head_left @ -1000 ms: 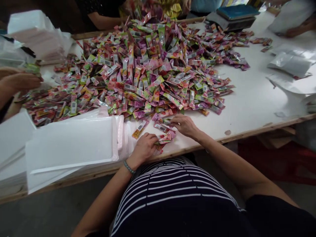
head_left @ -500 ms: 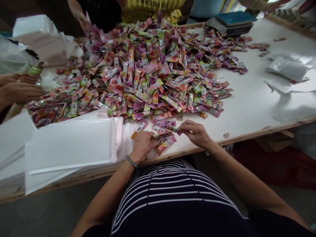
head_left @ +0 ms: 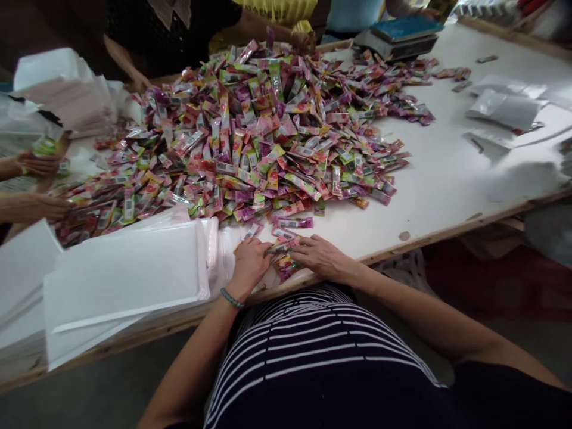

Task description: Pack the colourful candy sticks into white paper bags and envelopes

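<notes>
Near the table's front edge, my left hand [head_left: 252, 262] is closed on the left end of some small printed sachets [head_left: 280, 247]. My right hand [head_left: 319, 257] has its fingers closed around the right end of the same sachets, so both hands meet over them. Beneath and around my fingers lie a few loose sachets, among them a purple one [head_left: 292, 223] just beyond my hands. A large heap of pink, green, purple and orange sachets [head_left: 268, 137] covers the table behind. How many sachets my fingers hold is hard to make out.
White plastic bags [head_left: 129, 274] lie stacked to my left, with another bag stack [head_left: 58, 89] farther back. A scale with a blue top [head_left: 404, 30] stands at the far side. Silvery bags [head_left: 504, 109] lie at right. Co-workers' hands [head_left: 33, 205] reach in at left and back.
My right hand has moved left and closed in on the sachets by my left hand. At the far side, a co-worker's hand has lowered to the heap and another arm now reaches across.
</notes>
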Demonstrator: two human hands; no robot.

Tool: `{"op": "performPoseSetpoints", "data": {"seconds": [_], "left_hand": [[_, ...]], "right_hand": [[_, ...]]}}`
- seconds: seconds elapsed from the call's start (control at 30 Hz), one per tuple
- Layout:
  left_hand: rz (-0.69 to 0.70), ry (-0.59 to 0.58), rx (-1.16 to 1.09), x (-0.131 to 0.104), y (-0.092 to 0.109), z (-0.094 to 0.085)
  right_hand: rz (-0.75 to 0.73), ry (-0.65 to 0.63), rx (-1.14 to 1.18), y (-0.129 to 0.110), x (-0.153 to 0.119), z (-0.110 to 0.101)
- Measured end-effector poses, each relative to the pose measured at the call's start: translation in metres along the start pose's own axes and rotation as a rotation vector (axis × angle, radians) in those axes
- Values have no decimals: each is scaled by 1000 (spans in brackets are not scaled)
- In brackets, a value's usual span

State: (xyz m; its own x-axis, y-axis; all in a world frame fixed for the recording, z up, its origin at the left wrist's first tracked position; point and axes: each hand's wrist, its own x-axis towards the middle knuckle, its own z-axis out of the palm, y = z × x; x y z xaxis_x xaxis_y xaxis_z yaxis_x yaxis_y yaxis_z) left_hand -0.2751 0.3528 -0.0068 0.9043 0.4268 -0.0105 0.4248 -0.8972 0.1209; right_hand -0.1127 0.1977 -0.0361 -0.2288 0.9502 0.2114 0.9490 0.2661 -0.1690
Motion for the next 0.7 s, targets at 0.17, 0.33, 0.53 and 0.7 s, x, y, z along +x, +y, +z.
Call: {"op": "performPoseSetpoints", "data": {"seconds": [0.17, 0.33, 0.53, 0.7], "left_hand": [[-30, -38, 14, -4, -3, -4], [-27, -43, -2, -1, -5, -4], [74, -111, -22, -4, -4, -8], [186, -225, -151, -21, 1, -1]], "right_hand": [[25, 16, 12, -6, 1, 10], [0, 4, 50, -7, 13, 17], [202, 4, 123, -38, 29, 20], [216, 58, 350, -28, 28, 1]]}}
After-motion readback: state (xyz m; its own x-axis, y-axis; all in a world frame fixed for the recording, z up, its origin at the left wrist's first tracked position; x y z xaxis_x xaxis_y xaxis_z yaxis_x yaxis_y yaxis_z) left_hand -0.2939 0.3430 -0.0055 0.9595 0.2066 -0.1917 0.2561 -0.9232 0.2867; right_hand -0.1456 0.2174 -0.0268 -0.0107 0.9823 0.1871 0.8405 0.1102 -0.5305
